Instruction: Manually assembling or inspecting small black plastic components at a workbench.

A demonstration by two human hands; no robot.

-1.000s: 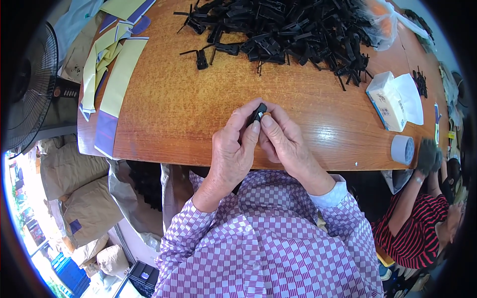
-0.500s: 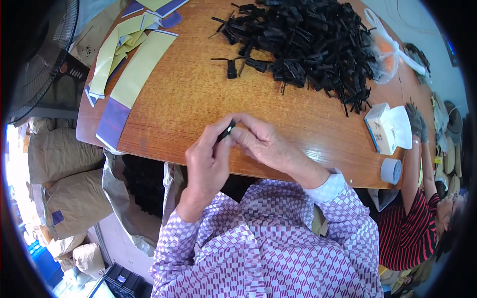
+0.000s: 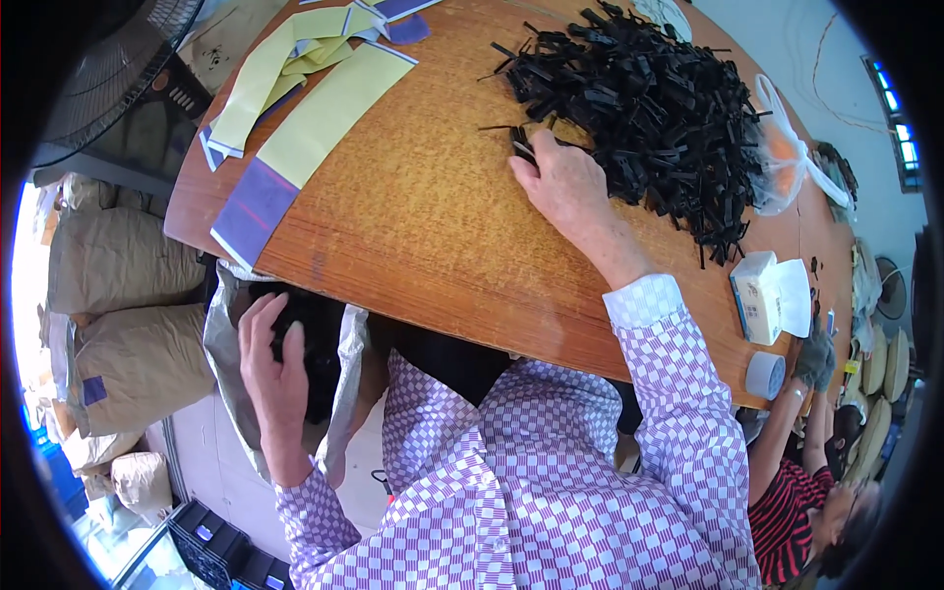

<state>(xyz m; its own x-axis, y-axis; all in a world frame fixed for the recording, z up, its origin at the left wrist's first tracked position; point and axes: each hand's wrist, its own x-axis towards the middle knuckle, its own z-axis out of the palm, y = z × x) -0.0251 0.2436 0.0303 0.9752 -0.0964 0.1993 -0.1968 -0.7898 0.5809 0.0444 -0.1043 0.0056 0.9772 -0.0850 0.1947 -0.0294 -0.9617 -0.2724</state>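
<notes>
My right hand reaches across the table to the near left edge of a heap of small black plastic parts. Thumb and forefinger close on one black plastic part there, its thin stem pointing left. Over the mouth of a silvery-white sack beside the table's front edge, my left hand hangs with fingers apart and nothing seen in them. Dark contents show inside that sack, partly hidden by the hand.
Yellow and purple paper strips lie on the table's left. At the right are a tied plastic bag, a tissue box and a tape roll. A gloved co-worker sits beyond. A fan and brown sacks stand left.
My hands have parted from the small black part they held together. The left moved down-left over the sack; the right moved up to the heap. The view has shifted slightly.
</notes>
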